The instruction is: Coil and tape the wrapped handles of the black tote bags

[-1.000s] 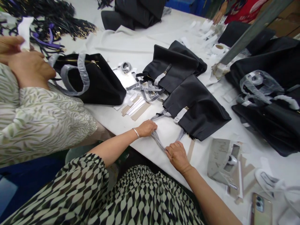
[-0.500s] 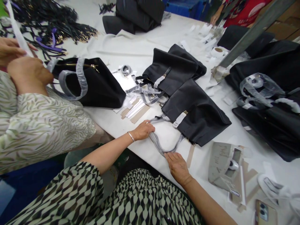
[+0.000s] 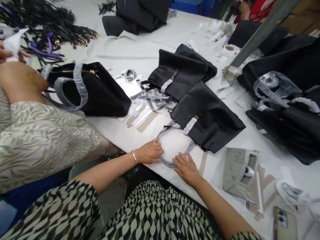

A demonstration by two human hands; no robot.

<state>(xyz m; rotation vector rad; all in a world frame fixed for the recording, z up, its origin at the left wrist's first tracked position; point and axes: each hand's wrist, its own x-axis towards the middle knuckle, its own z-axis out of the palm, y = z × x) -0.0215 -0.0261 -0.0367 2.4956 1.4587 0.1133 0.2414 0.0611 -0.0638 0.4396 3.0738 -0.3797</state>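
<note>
A black handbag (image 3: 210, 121) lies flat on the white table (image 3: 150, 50), its grey wrapped handle (image 3: 167, 162) curving toward me. My left hand (image 3: 149, 153) rests flat on the handle's left side with fingers stretched out. On the loop's near right side lies my right hand (image 3: 185, 167), fingers spread and flat too. A second black handbag (image 3: 183, 70) lies just behind the first, partly under it.
A co-worker in a leaf-patterned sleeve (image 3: 45, 133) sits at my left by an upright black bag (image 3: 95, 90). Paper strips (image 3: 142, 116), a tape dispenser (image 3: 240, 170) and a phone (image 3: 285, 223) lie nearby. More black bags (image 3: 287, 116) are stacked at the right, black straps (image 3: 50, 23) at far left.
My hands let go of the pinched handle and now lie flat on it. The handle has spread from a narrow strand into a rounded loop. My left hand moved nearer to me.
</note>
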